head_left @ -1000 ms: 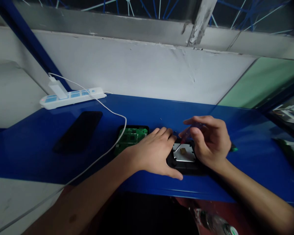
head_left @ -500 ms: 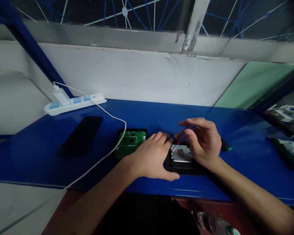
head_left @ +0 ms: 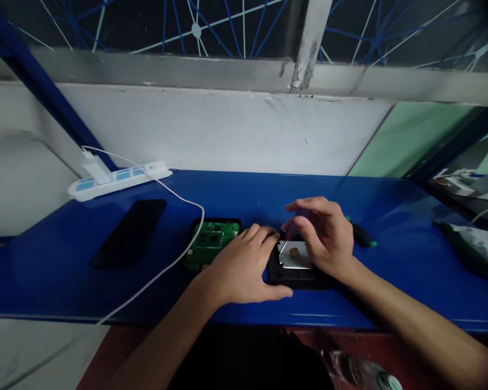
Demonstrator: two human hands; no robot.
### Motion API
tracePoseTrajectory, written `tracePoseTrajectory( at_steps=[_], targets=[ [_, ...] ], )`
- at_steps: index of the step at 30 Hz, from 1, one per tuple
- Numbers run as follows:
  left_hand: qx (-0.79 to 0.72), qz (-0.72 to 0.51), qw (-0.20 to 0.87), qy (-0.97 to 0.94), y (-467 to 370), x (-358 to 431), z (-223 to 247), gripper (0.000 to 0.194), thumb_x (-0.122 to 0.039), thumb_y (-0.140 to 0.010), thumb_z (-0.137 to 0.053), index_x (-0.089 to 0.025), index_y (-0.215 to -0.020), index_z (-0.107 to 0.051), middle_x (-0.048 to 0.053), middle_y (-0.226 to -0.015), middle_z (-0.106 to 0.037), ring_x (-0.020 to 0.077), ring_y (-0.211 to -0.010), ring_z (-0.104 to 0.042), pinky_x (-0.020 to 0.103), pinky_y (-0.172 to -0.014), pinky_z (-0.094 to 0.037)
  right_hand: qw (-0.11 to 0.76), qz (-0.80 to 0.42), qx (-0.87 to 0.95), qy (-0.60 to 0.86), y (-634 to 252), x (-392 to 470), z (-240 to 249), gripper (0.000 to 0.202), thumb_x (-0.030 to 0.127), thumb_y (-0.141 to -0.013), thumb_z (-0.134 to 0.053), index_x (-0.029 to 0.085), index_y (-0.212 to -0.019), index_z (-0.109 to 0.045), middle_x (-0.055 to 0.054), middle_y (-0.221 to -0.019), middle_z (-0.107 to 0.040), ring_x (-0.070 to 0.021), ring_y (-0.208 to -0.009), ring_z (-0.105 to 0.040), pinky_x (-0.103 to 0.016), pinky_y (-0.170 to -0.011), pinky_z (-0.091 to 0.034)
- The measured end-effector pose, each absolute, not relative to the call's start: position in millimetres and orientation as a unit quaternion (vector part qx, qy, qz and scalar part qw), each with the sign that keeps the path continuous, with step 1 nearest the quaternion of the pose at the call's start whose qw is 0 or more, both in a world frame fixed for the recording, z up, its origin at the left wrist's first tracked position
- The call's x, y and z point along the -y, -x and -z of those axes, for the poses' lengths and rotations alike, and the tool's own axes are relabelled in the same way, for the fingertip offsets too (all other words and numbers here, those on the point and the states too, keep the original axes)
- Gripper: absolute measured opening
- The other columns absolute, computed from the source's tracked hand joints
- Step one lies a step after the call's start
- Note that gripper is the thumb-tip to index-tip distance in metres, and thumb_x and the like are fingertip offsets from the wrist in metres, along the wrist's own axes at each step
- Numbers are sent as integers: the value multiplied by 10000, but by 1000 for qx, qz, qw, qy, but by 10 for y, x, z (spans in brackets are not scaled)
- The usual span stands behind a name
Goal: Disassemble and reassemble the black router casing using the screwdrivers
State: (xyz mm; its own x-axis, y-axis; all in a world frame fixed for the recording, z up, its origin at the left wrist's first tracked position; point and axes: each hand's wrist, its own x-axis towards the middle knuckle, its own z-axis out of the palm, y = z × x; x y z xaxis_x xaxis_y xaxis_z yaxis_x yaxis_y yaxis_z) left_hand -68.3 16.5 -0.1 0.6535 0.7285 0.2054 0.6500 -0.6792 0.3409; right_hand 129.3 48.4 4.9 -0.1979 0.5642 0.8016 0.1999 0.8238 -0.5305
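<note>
A black plastic casing [head_left: 299, 279] with a shiny metal plate [head_left: 287, 261] lies on the blue table between my hands. My left hand [head_left: 244, 265] spans its left side, fingers at the back edge and thumb at the front, gripping it in place. In my right hand [head_left: 325, 233], the fingers are closed around a screwdriver [head_left: 284, 247] with a clear, reddish handle. Its thin shaft slants down to the plate's left edge; the tip's exact contact is too small to tell. Left of my left hand, a green circuit board [head_left: 211, 241] sits in a black housing, partly covered by that hand.
A black phone [head_left: 130, 233] lies at the left, near a white power strip [head_left: 122, 181] with a plugged-in charger. Its white cable [head_left: 162, 271] crosses the table over the housing's edge. A dark green-tipped tool [head_left: 361, 235] and a plastic bag [head_left: 472, 249] lie to the right.
The view has shifted slightly, so everything sits a little left and lower. Both hands keep nearly the same pose, with the screwdriver still at the plate's left edge.
</note>
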Motion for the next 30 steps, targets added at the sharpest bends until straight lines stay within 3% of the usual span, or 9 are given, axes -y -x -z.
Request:
tracePoseTrajectory(
  at_steps=[11, 15, 20, 24, 30],
  targets=[
    [-382, -158, 88, -906, 660, -148, -1, 900, -719, -763, -675, -132, -1405, -443, 153, -1373, -550, 354, -1226, -505, 514, -1062, -421, 541, -234, 761, 270, -1269, -411, -113, 329, 176, -987, -521, 272, -1301, -524, -57, -1180, -701, -142, -807, -735, -327, -714, -632],
    [-385, -145, 80, -908, 644, -145, 6, 888, -756, -761, -648, -129, -1366, -481, 163, -1387, -545, 359, -1209, -521, 518, -1053, -422, 567, -201, 757, 255, -1280, -463, -81, 311, 184, -900, -677, 268, -1188, -592, -58, -1108, -658, -176, -872, -708, -335, -690, -624],
    [-387, -146, 78, -907, 648, -145, 7, 861, -719, -786, -646, -130, -1389, -468, 156, -1396, -548, 357, -1242, -515, 511, -1076, -406, 600, -202, 723, 277, -1246, -471, -100, 261, 169, -870, -720, 265, -1103, -652, -24, -939, -619, -149, -762, -661, -311, -612, -593],
    [-396, -139, 87, -904, 650, -138, -5, 860, -682, -756, -690, -123, -1376, -484, 161, -1364, -570, 365, -1216, -533, 508, -1038, -444, 574, -230, 736, 276, -1216, -402, -196, 221, 162, -907, -672, 251, -1110, -675, -21, -930, -657, -131, -728, -679, -297, -621, -597],
    [-397, -134, 96, -903, 647, -147, 3, 921, -684, -773, -672, -143, -1462, -389, 178, -1446, -503, 400, -1326, -456, 574, -1101, -384, 531, -293, 755, 251, -1234, -367, -183, 319, 170, -1015, -477, 272, -1304, -568, -38, -1128, -723, -140, -920, -736, -306, -779, -619]
  ],
)
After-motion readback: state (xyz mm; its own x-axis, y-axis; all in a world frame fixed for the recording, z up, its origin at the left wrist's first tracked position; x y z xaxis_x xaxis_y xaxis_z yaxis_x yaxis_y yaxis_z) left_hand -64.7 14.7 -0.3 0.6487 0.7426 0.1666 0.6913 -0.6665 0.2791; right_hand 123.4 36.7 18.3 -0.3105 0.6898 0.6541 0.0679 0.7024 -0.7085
